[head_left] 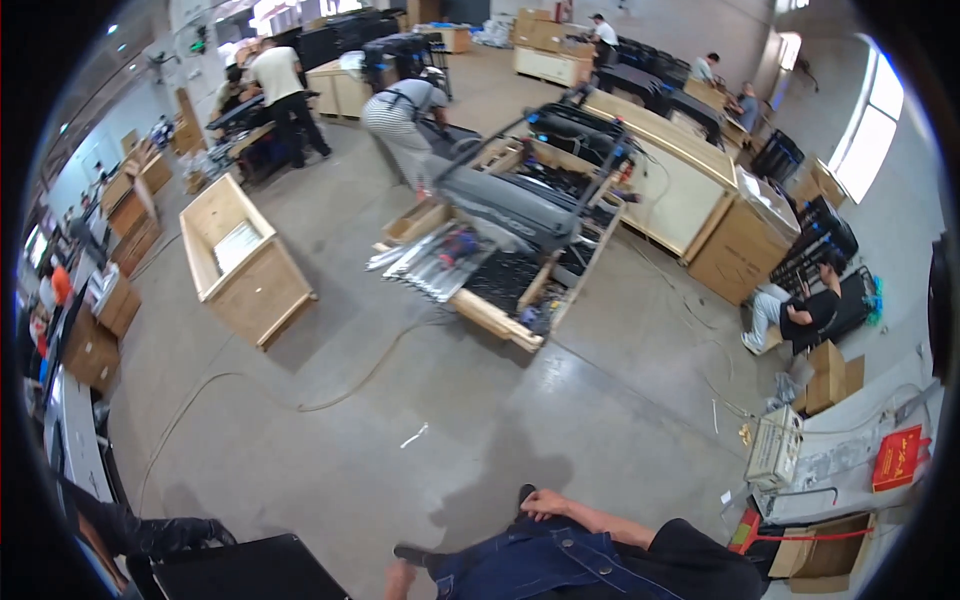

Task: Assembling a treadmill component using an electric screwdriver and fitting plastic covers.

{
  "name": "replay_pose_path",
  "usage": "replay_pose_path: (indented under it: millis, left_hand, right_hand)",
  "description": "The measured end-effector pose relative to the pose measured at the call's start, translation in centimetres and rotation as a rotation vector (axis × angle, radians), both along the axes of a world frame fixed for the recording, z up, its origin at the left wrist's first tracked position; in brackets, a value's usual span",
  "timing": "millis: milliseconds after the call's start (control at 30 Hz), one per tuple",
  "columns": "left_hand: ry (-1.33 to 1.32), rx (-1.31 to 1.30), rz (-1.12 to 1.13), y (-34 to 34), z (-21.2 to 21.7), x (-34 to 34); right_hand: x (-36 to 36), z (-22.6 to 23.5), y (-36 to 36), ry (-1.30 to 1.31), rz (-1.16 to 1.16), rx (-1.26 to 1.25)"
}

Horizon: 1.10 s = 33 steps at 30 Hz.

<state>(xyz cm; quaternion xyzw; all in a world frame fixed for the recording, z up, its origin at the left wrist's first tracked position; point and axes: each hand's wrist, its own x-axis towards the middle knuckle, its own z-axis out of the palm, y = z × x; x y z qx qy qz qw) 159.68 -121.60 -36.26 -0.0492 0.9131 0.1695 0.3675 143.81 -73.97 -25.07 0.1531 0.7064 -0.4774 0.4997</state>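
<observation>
My right hand (543,504) hangs in front of my dark blue denim garment (545,560), fingers curled in and nothing visible in them. Just beyond it a dark shoe (525,493) shows against the grey floor. My left hand (399,578) is low at the bottom edge, smeared and partly cut off, so its fingers cannot be made out. Close to it lies my other dark shoe (412,553). Neither hand touches any of the goods around. A black flat panel (245,570) stands to the left of my left hand.
Ahead, a wooden workbench (500,318) carries metal tubes (440,262) and a grey-black machine part (500,205). An open wooden crate (250,290) stands left of it. A hose (310,406) crosses the floor. Another person (400,125) bends beside the bench; one sits right (800,310).
</observation>
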Motion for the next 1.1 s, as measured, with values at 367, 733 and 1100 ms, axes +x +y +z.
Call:
replay_pose_path:
  millis: [367,733,1100]
  left_hand:
    - [-0.348,0.830,0.743,34.7,4.2,-34.5]
    - [-0.488,0.548,1.110,53.0,0.3,-54.7]
    - [-0.099,1.075,1.362,63.4,11.7,-64.7]
  right_hand:
    - [-12.0,2.6,29.1,0.160,-1.044,0.102]
    - [-36.6,0.7,45.8,0.064,-0.591,0.051]
    - [-83.3,4.1,55.5,0.875,-0.128,0.376]
